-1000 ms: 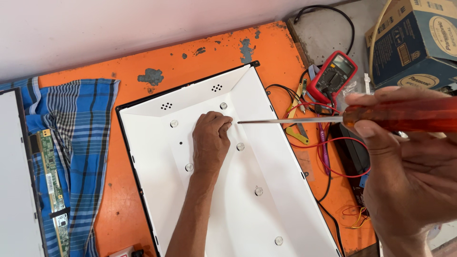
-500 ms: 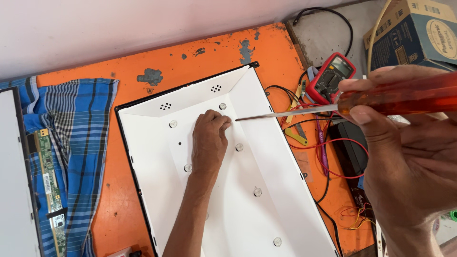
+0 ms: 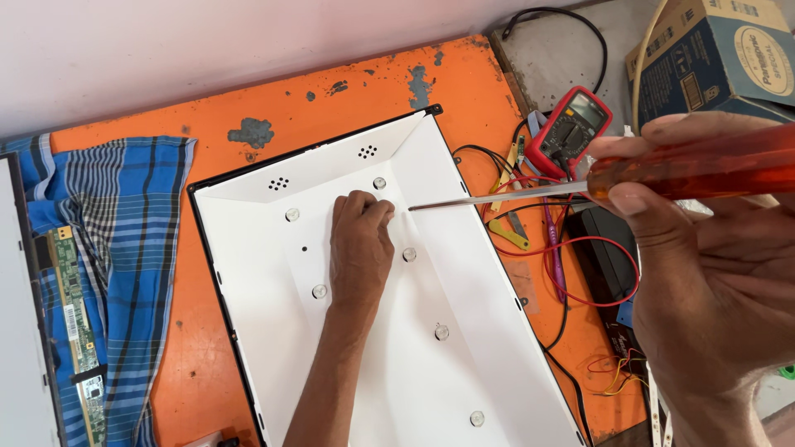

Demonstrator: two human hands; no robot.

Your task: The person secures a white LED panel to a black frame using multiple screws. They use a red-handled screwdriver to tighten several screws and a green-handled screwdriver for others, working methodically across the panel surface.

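A white backlight panel [image 3: 248,273] with round lenses lies in a black frame on the orange table [image 3: 182,108]. My left hand [image 3: 360,244] rests on the panel's middle, fingers curled and pressing the white sheet near a lens [image 3: 379,183]. My right hand [image 3: 704,273] is close to the camera and grips a screwdriver [image 3: 662,170] by its orange-red handle. The metal shaft points left, its tip just right of my left fingers.
A red multimeter [image 3: 571,128] with red and black leads lies right of the panel, beside a black box [image 3: 609,257]. A cardboard box [image 3: 720,58] stands at the top right. A blue checked cloth [image 3: 116,273] with a green circuit strip [image 3: 74,323] covers the left.
My right hand and the screwdriver have risen slightly, the tip staying near my left fingers. My left hand has not moved.
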